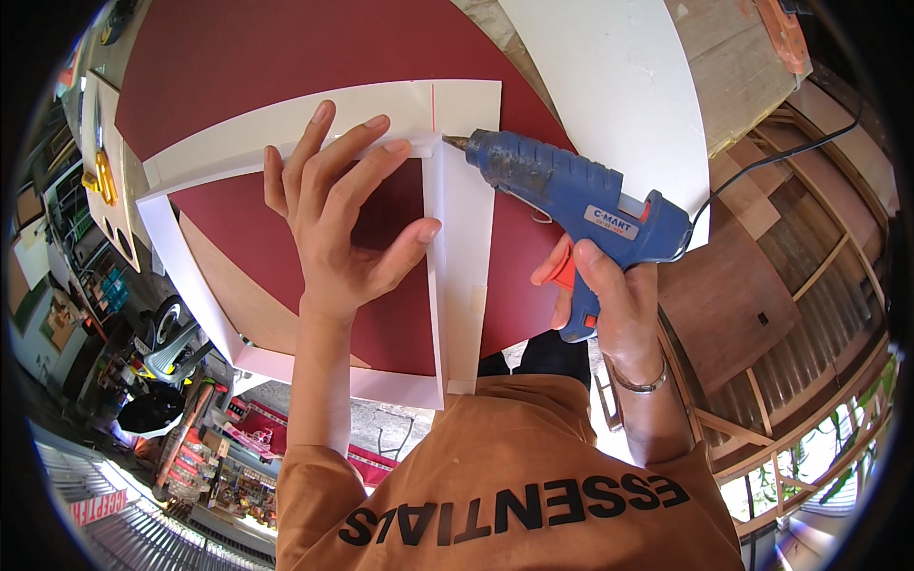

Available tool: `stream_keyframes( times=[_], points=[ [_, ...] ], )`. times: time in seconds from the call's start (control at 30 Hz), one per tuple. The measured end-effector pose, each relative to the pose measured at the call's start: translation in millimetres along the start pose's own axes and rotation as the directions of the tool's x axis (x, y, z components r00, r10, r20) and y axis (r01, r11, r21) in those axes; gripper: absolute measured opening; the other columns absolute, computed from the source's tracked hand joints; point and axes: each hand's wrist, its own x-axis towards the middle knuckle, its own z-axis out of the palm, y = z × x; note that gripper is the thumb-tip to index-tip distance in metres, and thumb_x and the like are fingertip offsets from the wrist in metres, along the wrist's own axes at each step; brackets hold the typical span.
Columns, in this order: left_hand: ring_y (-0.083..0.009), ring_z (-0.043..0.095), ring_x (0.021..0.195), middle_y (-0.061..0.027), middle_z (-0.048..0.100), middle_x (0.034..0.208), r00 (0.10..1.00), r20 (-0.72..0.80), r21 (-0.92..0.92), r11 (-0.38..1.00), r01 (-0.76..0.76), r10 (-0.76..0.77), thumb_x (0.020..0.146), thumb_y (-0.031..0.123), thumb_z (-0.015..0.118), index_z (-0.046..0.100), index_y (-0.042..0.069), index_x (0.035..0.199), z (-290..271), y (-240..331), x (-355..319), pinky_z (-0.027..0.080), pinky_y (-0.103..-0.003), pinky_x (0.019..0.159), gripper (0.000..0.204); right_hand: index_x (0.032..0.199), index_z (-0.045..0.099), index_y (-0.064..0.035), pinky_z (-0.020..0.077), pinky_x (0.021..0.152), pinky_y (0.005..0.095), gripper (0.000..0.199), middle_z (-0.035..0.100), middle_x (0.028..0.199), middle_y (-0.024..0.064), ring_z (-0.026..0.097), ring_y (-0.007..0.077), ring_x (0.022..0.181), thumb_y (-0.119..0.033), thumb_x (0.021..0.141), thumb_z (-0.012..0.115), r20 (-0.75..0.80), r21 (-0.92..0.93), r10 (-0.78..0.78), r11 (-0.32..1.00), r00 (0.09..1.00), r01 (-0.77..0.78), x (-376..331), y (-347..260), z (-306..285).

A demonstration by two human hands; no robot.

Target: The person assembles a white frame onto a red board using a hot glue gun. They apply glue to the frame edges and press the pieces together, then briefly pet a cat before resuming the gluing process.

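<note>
My right hand [614,290] is wrapped round the handle of a blue hot glue gun [562,176], with fingers at its orange trigger. The nozzle points left at the inner corner of a white board frame [466,228], close to where two upright strips meet; I cannot tell whether it touches. My left hand [333,214] is open with its fingers spread. Its fingertips lie along the frame's far strip, and the thumb reaches the right-hand strip. Whether any glue is coming out is too small to see.
Beneath the frame lies a dark red board [314,48]. A large white sheet [628,76] is at the far right. The gun's black cord [762,157] trails off right. A yellow-handled tool [101,179] lies at the left, and an orange tool [783,36] at the far right.
</note>
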Motion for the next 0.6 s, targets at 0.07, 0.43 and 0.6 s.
stream_keyframes(
  times=[0.07, 0.43, 0.6],
  points=[
    [-0.0315, 0.045, 0.141, -0.0047, 0.068, 0.128, 1.000, -0.001, 0.001, 1.000, -0.002, 0.002, 0.080, 0.047, 0.079, 0.070, 0.015, 0.118, 0.5, 0.3, 0.3, 0.005, -0.045, 0.123, 0.051, 0.107, 0.062, 0.0069, 0.0473, 0.045, 0.0228, 0.025, 0.070, 0.079, 0.0117, 0.062, 0.0121, 0.049, -0.017, 0.100, 0.061, -0.010, 0.015, -0.016, 1.000, 1.000, 0.016, -1.7, -1.1, 1.4],
    [-0.0318, 0.046, 0.141, -0.0049, 0.068, 0.128, 1.000, -0.003, 0.003, 1.000, -0.001, 0.001, 0.079, 0.047, 0.079, 0.071, 0.015, 0.117, 0.4, 0.9, 0.4, 0.005, -0.046, 0.123, 0.051, 0.105, 0.062, 0.0071, 0.0473, 0.045, 0.0231, 0.023, 0.070, 0.080, 0.0126, 0.063, 0.0127, 0.049, -0.015, 0.099, 0.062, -0.004, 0.041, -0.020, 0.999, 1.000, 0.020, -3.3, -0.6, 0.8],
    [-0.0320, 0.046, 0.140, -0.0051, 0.068, 0.127, 1.000, -0.004, 0.006, 1.000, -0.001, 0.001, 0.080, 0.047, 0.079, 0.071, 0.015, 0.117, 0.6, 0.9, 0.3, 0.005, -0.046, 0.123, 0.050, 0.106, 0.062, 0.0076, 0.0471, 0.045, 0.0229, 0.024, 0.070, 0.080, 0.0125, 0.062, 0.0125, 0.049, -0.015, 0.100, 0.062, -0.010, 0.037, 0.003, 0.999, 1.000, -0.002, -0.9, -2.3, 0.8]
  ],
)
